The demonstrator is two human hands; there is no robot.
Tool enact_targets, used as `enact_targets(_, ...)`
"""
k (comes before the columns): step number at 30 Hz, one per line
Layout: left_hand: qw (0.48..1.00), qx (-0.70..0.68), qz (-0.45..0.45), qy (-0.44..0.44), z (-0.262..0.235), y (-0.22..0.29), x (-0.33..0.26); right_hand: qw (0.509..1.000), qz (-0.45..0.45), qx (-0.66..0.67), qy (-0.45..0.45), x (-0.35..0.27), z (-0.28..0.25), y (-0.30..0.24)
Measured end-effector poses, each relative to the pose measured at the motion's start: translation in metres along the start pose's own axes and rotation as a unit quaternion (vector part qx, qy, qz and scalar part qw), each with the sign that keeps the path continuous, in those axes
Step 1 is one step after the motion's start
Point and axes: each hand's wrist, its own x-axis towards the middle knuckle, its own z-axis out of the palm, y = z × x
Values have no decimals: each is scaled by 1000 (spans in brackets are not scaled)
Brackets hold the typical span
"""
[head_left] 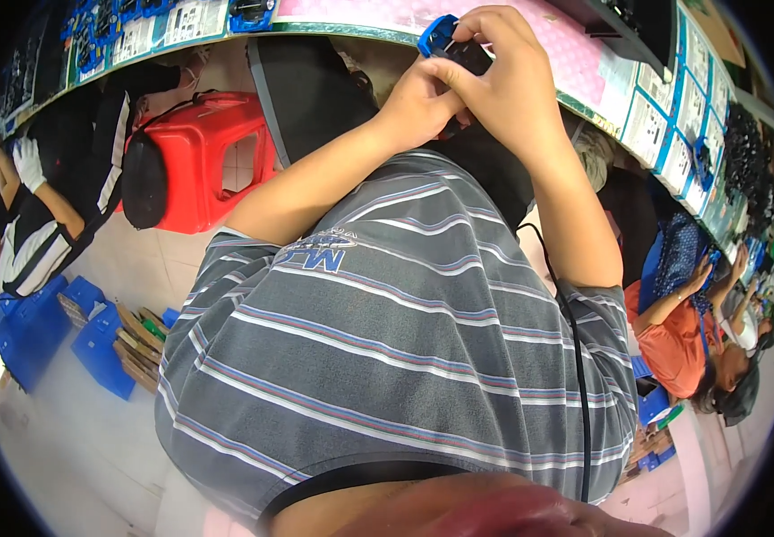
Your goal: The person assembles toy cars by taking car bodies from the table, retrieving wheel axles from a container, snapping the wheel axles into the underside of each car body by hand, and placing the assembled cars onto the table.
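Observation:
A small blue-and-black plastic part (442, 34) is held up at the near edge of the bench, between my two hands. My left hand (425, 106) closes around it from below, with its fingers partly hidden behind the other hand. Over the top comes my right hand (514, 76), its fingers bent and pinched at the part's blue rim. Whether a smaller piece sits in that pinch is too small to tell.
The bench has a pink mat (360, 12) and, to the right, printed sheets (645, 125) and a pile of black parts (747, 157). More blue parts (92, 45) lie at the left. A red stool (204, 161) and blue bins (105, 345) stand left; co-workers sit on both sides.

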Motion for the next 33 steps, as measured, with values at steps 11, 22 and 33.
enact_targets(11,974,-142,139,108,-57,45,-56,952,10,-251,172,2,-20,138)
enact_targets(22,896,15,136,422,-313,111,-118,960,16,-252,119,1,-16,137)
enact_targets(33,778,142,16,612,-561,153,-114,953,29,-276,125,4,-12,131)
